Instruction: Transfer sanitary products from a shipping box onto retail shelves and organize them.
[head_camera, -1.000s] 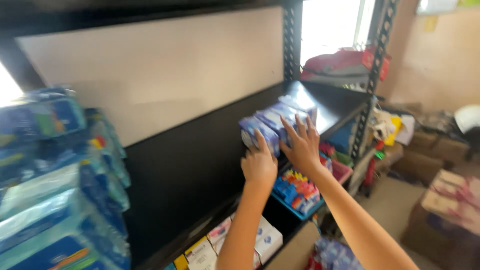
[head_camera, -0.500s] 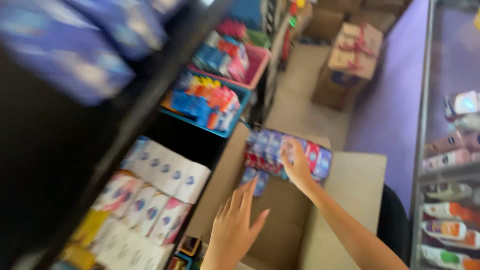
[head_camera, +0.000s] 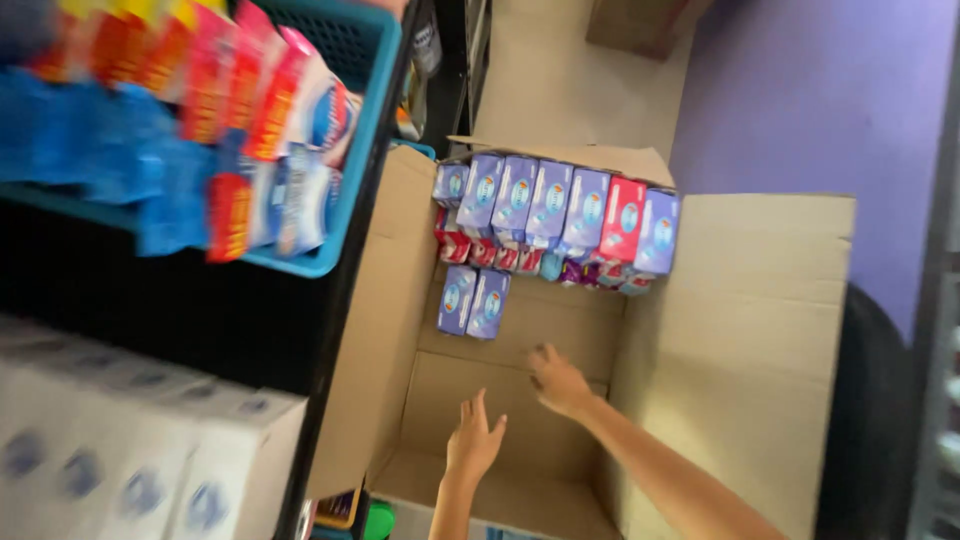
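- Both hands now reach down into the large open brown cardboard box on the floor; 1 second ago they were pressed against a stack of blue packets up on the dark shelf, so the view has swung from the shelf down to the box.
- The right hand is spread open, fingers loose, low over the bare cardboard floor of the box. It holds nothing now, whereas half a second ago it had hold of a bundle of blue and red packets.
- The left hand is also open, fingers splayed, and empty. It sits nearer the person than the right hand, over the near part of the box floor.
- Just beyond the right hand's fingertips lies a pair of flat lavender-blue packets, side by side on the box floor.
- Further beyond the hands, a row of upright lavender-blue packets with one red packet among them stands against the far wall of the box, with smaller red and purple packs under it.
- To the left of the hands a teal plastic basket of red, white and blue packs sits on the black shelf, and white cartons stand on the shelf below.
- Judged from this, both hands are free and closest to the loose pair.
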